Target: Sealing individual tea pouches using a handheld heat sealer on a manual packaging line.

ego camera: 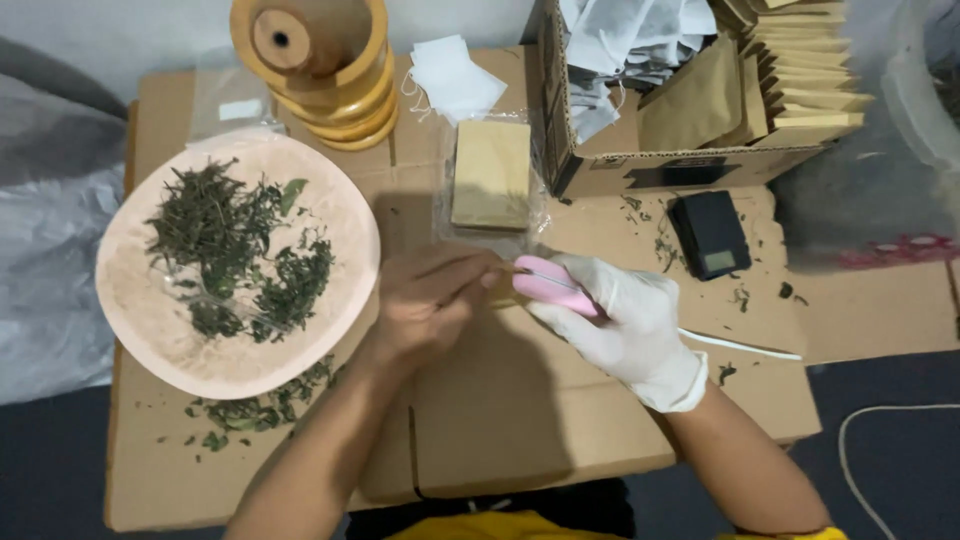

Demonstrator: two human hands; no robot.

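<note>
My bare left hand is curled over the middle of the cardboard surface, fingertips pinching something small that I cannot make out. My right hand, in a white glove, grips a pink handheld tool whose tip meets the left fingertips. A white cord trails from the tool to the right. Just beyond the hands lies a clear packet of tan paper pouches. A pink dish with dried green leaves sits at the left.
A cardboard box at the back right holds white filter bags and brown pouches. A small black digital scale lies beside it. Wooden rings stand at the back. Loose leaf crumbs scatter below the dish. A white cable lies at right.
</note>
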